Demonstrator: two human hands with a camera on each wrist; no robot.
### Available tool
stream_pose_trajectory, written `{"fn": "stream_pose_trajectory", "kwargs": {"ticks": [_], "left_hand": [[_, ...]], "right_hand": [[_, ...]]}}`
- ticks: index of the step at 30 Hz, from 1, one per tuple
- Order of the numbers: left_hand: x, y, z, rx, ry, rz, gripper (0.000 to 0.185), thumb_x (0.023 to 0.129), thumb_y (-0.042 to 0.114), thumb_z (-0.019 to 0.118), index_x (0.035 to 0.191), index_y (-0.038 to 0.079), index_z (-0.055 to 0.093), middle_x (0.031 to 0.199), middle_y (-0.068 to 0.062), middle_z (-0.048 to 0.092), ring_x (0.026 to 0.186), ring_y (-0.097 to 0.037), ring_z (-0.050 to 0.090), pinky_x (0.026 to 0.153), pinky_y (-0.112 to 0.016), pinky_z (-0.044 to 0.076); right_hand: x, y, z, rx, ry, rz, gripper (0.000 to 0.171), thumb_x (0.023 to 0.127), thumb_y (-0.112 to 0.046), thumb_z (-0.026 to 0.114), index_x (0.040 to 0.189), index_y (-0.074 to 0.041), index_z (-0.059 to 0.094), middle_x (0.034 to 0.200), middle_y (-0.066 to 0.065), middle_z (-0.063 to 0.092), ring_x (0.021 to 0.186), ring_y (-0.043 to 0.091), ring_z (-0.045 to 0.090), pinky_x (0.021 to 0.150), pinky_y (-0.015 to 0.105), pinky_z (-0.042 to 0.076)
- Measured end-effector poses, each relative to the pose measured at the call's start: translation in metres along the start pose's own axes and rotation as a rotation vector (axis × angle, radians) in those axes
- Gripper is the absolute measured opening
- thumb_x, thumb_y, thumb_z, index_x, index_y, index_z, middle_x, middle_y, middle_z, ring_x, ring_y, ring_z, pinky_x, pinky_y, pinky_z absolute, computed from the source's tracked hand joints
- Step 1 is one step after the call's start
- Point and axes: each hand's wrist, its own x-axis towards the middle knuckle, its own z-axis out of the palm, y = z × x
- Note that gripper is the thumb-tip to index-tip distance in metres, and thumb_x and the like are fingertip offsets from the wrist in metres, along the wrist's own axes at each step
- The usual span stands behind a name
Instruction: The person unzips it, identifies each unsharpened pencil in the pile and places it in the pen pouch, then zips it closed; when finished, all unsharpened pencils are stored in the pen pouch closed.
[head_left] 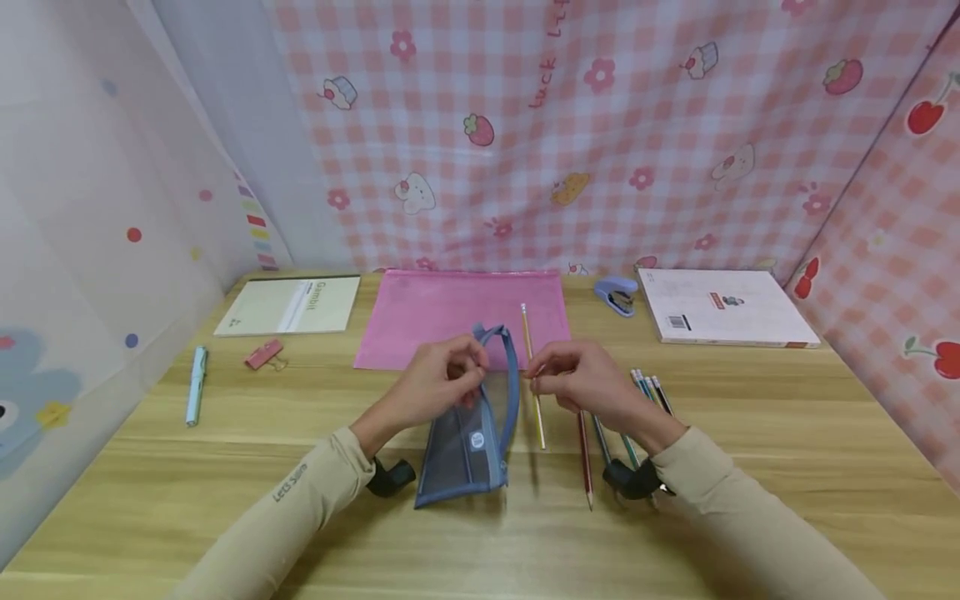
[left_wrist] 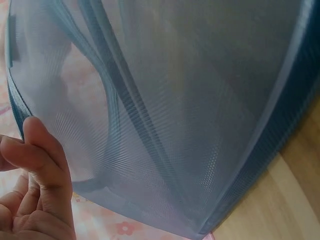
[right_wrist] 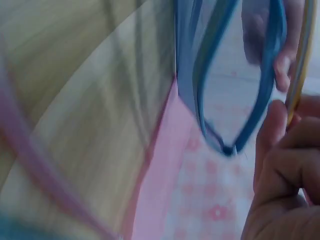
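- Centre of the counter (head_left: 787,433): the left hand (head_left: 435,385) has its fingers curled round the upper edge of a blue mesh pencil pouch (head_left: 472,433), lifting its top end while the lower end rests on the wood.
- Left wrist view: that mesh (left_wrist: 190,110) fills nearly everything, see-through with darker blue trim, and fingertips (left_wrist: 37,150) pinch it at 8 o'clock.
- The right hand (head_left: 581,379), at 3 o'clock of the pouch, pinches a yellow pencil (head_left: 533,387) between thumb and fingers, just beside the pouch's open mouth.
- Right wrist view: the mouth of the pouch (right_wrist: 235,75) gapes, blue rim on both sides, and the yellow pencil (right_wrist: 299,65) runs along the right edge above the curled fingers (right_wrist: 280,165); whether its tip is inside, I cannot tell.
- Both hands are clamped, one on the pouch and one on the pencil, close to each other but not touching.
- Below the right hand, a red pencil (head_left: 584,458) and more coloured pencils (head_left: 648,392) lie fanned on the wood.
- At 12 o'clock of the pouch, a pink zip folder (head_left: 450,312) lies flat.
- Further round: a blue stapler (head_left: 617,295) at 1 o'clock, a white book (head_left: 723,317) at 2 o'clock.
- At 10 o'clock, a notebook (head_left: 288,306); at 9 o'clock, a pink binder clip (head_left: 263,354) and a light blue pen (head_left: 196,385).
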Motion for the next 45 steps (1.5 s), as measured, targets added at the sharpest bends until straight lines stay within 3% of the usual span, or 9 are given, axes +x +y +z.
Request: {"fn": "stream_pose_trajectory", "kwargs": {"ticks": [3,8,17,22,26,29,38,45], "left_hand": [[0.001,-0.001,0.001,0.002,0.010,0.001,0.008,0.098,0.005,0.056,0.103,0.000,0.061,0.073,-0.012,0.067,0.059,-0.014,0.062,0.055,-0.028,0.055],[0.004,0.001,0.004,-0.001,0.039,0.009,0.006,0.098,0.006,0.057,0.101,0.003,0.061,0.072,-0.011,0.068,0.058,-0.014,0.062,0.055,-0.026,0.055],[0.005,0.002,0.004,-0.019,0.121,-0.014,0.005,0.096,0.001,0.058,0.100,0.000,0.061,0.073,-0.013,0.066,0.057,-0.013,0.061,0.055,-0.027,0.056],[0.004,0.000,0.003,-0.035,0.109,-0.006,0.006,0.096,0.000,0.058,0.100,-0.003,0.060,0.071,-0.014,0.065,0.057,-0.012,0.061,0.055,-0.027,0.057],[0.003,-0.001,0.002,-0.028,0.105,-0.015,0.006,0.096,0.000,0.057,0.100,-0.001,0.060,0.071,-0.014,0.066,0.057,-0.014,0.062,0.055,-0.028,0.057],[0.002,-0.002,0.000,-0.006,0.104,-0.012,0.005,0.096,0.001,0.057,0.099,0.002,0.061,0.071,-0.014,0.067,0.057,-0.015,0.062,0.055,-0.029,0.057],[0.001,-0.002,-0.002,0.012,0.085,-0.001,0.007,0.095,0.001,0.056,0.098,0.003,0.062,0.071,-0.012,0.067,0.056,-0.014,0.061,0.054,-0.028,0.056],[-0.001,-0.004,-0.004,0.012,0.061,-0.002,0.007,0.095,0.002,0.056,0.099,0.003,0.062,0.072,-0.012,0.067,0.057,-0.014,0.062,0.055,-0.029,0.056]], "right_hand": [[0.015,-0.001,0.019,-0.014,0.067,-0.039,0.016,0.088,-0.004,0.065,0.102,0.001,0.070,0.067,-0.001,0.060,0.049,0.009,0.039,0.047,0.022,0.034],[0.031,0.001,0.042,-0.175,0.152,-0.075,0.010,0.084,-0.004,0.069,0.092,-0.007,0.074,0.078,0.005,0.071,0.065,0.009,0.057,0.055,0.023,0.044],[0.033,-0.006,0.049,-0.359,-0.084,-0.144,0.013,0.079,0.003,0.063,0.087,-0.003,0.071,0.074,0.004,0.068,0.068,0.008,0.056,0.057,0.022,0.046],[0.030,-0.008,0.043,-0.439,-0.093,-0.171,0.006,0.086,-0.006,0.068,0.090,-0.007,0.073,0.085,0.004,0.073,0.078,0.012,0.062,0.065,0.022,0.051],[0.021,-0.011,0.024,-0.436,-0.044,-0.200,0.003,0.090,-0.010,0.070,0.089,-0.009,0.072,0.085,0.004,0.073,0.080,0.013,0.064,0.072,0.027,0.055],[0.008,-0.008,-0.003,-0.474,-0.030,-0.205,0.003,0.091,-0.012,0.071,0.090,-0.010,0.072,0.085,0.002,0.072,0.080,0.010,0.064,0.077,0.028,0.056],[-0.053,0.026,-0.089,-0.614,-0.146,-0.155,0.010,0.090,-0.007,0.071,0.100,-0.006,0.071,0.084,-0.001,0.069,0.070,0.002,0.056,0.060,0.021,0.049],[-0.088,0.063,-0.116,-0.684,-0.142,-0.090,0.015,0.086,0.000,0.070,0.089,-0.014,0.068,0.079,-0.008,0.062,0.069,-0.003,0.050,0.058,0.020,0.045]]}}
